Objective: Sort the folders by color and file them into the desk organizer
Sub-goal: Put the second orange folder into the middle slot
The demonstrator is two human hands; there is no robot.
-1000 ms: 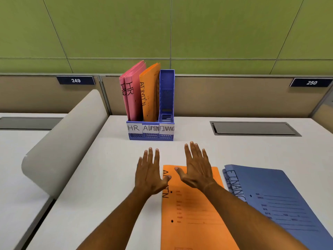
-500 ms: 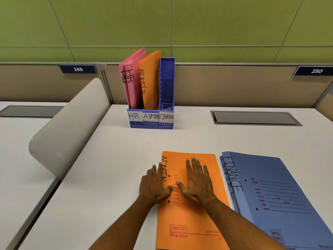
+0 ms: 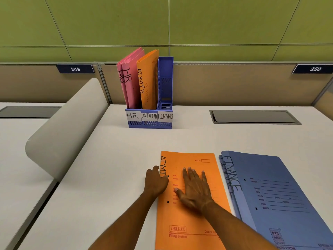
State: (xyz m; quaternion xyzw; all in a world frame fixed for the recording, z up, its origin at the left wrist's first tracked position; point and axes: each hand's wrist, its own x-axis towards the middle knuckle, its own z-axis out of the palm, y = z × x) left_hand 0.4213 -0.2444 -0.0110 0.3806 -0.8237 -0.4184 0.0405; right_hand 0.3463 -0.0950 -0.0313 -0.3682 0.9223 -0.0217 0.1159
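Note:
An orange folder (image 3: 189, 219) marked ADMIN lies flat on the white desk in front of me. My right hand (image 3: 195, 189) rests flat on its cover, fingers spread. My left hand (image 3: 155, 181) is curled over the folder's left spine edge, gripping it. To the right lies a stack of blue FINANCE folders (image 3: 273, 188). At the back stands the blue desk organizer (image 3: 149, 124) with slots labelled HR, ADMIN and FINANCE. Pink folders (image 3: 128, 78) stand in the HR slot, an orange folder (image 3: 148, 78) in the ADMIN slot, and the FINANCE slot (image 3: 165, 83) holds nothing.
A grey curved divider (image 3: 59, 127) rises along the desk's left edge. A dark cable hatch (image 3: 252, 117) is set into the desk at the back right. A beige partition with number plates 249 (image 3: 75, 69) and 250 (image 3: 315, 69) closes the back.
Both hands drew back from near the organizer onto the orange folder. My left hand went from flat and spread to curled over the folder's left edge.

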